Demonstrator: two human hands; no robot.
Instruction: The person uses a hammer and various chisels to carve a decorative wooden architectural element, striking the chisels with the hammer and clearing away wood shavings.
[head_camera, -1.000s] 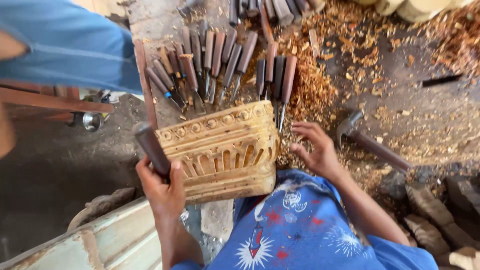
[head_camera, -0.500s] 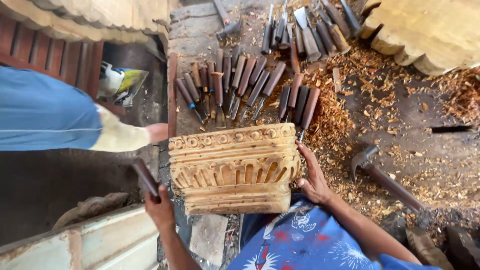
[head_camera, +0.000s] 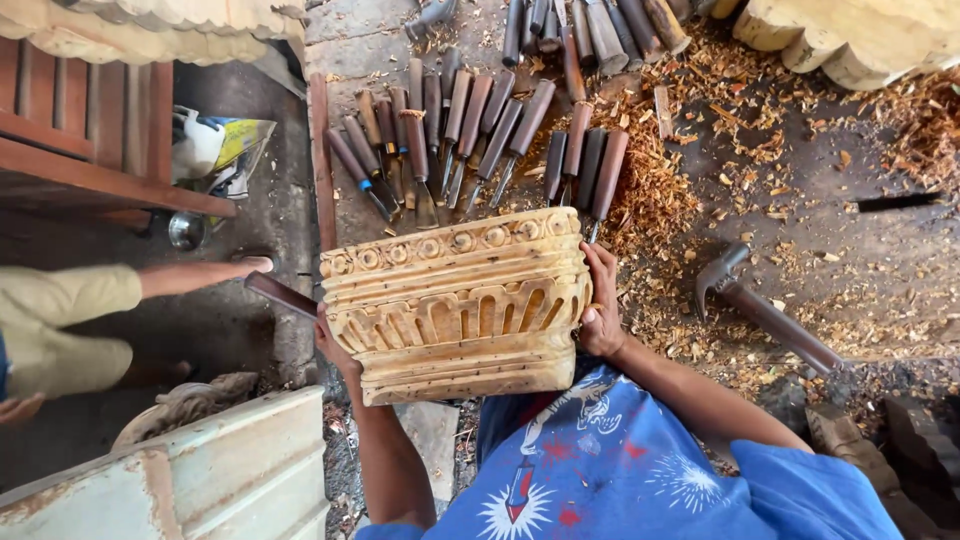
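The carved wooden block (head_camera: 455, 300) fills the middle, with the left hand (head_camera: 335, 345) and right hand (head_camera: 600, 300) pressed to its sides. At twelve o'clock a dense row of chisels (head_camera: 480, 130) bars the way. At three o'clock open floor (head_camera: 830, 240) under wood shavings (head_camera: 650, 190) leaves passage, broken by a hammer (head_camera: 765, 310). At nine o'clock another person's leg (head_camera: 130, 290) blocks.

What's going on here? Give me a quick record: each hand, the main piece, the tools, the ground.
Left hand: grips the carved wooden block's left side, a dark-handled tool tucked in it
Right hand: grips the block's right side
Carved wooden block: pale, with circles and arches cut in
Chisels: many, laid in rows beyond the block
Hammer: lying to the right
Ground: strewn with wood shavings
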